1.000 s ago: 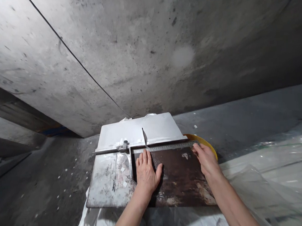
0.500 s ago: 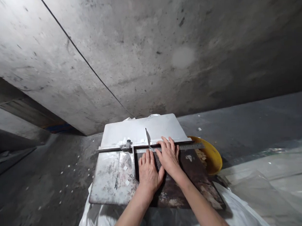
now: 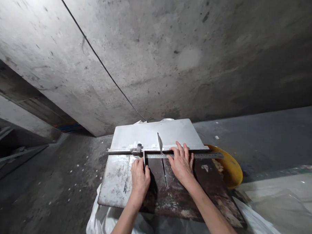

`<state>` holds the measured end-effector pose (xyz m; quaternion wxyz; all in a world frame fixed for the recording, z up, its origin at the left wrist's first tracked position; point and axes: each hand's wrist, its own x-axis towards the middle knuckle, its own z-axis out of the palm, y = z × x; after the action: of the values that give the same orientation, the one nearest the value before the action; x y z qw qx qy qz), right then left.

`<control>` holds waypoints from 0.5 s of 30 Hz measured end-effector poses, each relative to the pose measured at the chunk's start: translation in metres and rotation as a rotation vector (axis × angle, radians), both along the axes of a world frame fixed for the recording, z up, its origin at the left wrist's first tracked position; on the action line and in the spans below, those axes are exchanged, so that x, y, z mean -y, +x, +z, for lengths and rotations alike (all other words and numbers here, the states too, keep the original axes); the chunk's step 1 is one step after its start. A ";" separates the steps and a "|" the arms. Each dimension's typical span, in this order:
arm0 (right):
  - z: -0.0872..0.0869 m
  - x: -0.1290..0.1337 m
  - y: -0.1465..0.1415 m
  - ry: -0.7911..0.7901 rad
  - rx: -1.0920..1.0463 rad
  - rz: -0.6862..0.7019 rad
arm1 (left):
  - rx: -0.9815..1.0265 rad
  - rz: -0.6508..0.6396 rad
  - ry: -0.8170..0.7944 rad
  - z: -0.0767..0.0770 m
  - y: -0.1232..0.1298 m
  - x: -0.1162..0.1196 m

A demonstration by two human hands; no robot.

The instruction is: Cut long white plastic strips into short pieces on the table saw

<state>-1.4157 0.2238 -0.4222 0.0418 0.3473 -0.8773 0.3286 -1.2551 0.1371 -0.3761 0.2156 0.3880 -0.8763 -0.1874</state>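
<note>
Grey, stained wall (image 3: 195, 77) rising behind a dark floor (image 3: 78, 184), with translucent plastic sheeting (image 3: 283, 194) at lower right. Worn tabletop (image 3: 190, 201), whitish at the far side and left, dark brown at the near right, crossed by a long metal rail (image 3: 120, 152) and cut by a narrow slot (image 3: 165, 175). Yellow basin (image 3: 235, 167) at its right, partly hidden by the tabletop; the pale pieces inside are hard to identify. Both forearms are cut off by the lower edge. Right hand (image 3: 182, 162): grip open, fingers spread, laid across a metal ruler (image 3: 208, 155), which lies along the near side of the rail, its right end reaching over the basin; its markings are too small to read. Left hand (image 3: 140, 176): fingers left of a metal guide bar (image 3: 144, 156), thumb at its right; the hand covers the bar's near end, and whether the grip is closed on it cannot be told. Smallest, a white chip (image 3: 154, 145) beyond the rail.
</note>
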 end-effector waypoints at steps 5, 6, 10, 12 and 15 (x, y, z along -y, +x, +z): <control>-0.001 0.001 -0.001 0.015 0.004 0.003 | -0.041 -0.036 0.030 0.000 0.001 0.004; -0.002 0.001 -0.001 0.017 0.006 0.006 | -0.052 -0.048 0.051 0.002 0.002 0.005; -0.002 0.000 -0.001 0.020 0.009 0.007 | -0.109 0.016 0.209 0.011 0.004 0.012; -0.001 0.000 -0.001 0.026 0.008 0.008 | -0.118 0.099 0.262 0.013 0.002 0.016; 0.000 -0.001 0.001 0.033 0.012 0.005 | -0.124 0.166 0.278 0.014 -0.001 0.021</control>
<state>-1.4152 0.2243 -0.4219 0.0299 0.3482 -0.8819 0.3164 -1.2559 0.1161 -0.3626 0.2283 0.4726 -0.7919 -0.3121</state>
